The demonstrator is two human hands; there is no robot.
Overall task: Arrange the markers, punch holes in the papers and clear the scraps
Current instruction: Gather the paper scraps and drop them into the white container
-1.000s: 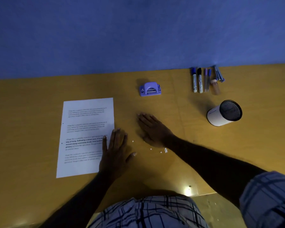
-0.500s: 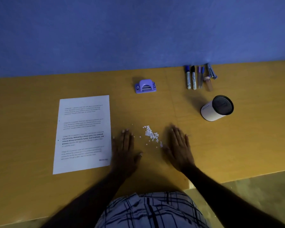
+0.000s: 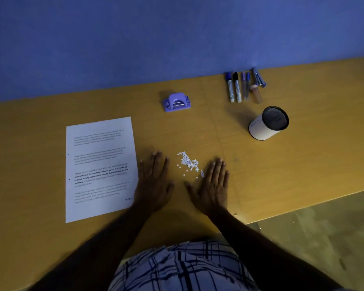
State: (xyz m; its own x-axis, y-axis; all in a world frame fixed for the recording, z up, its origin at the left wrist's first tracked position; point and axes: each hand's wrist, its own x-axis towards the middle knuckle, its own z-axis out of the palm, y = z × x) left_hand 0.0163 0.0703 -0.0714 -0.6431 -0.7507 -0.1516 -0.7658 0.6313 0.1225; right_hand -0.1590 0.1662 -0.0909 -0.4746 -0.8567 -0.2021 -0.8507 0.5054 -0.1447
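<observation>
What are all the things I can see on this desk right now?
Table: one, yellow-brown, against the wall.
Wall: blue, behind the table.
Paper: one printed sheet visible, white, left of the hands.
Hole punch: one, purple, at the back, centre.
Markers: two, white with blue and black caps, back right.
Pens: two, thin, purple and blue caps, beside the markers.
Bottle: one, small, brownish, right of the pens.
Cup: one, white with dark inside, in front of the markers.
Paper scraps: small pile, white, between the hands.
Left hand: flat on the table at the paper's right edge.
Right hand: flat, just right of the scraps.
</observation>
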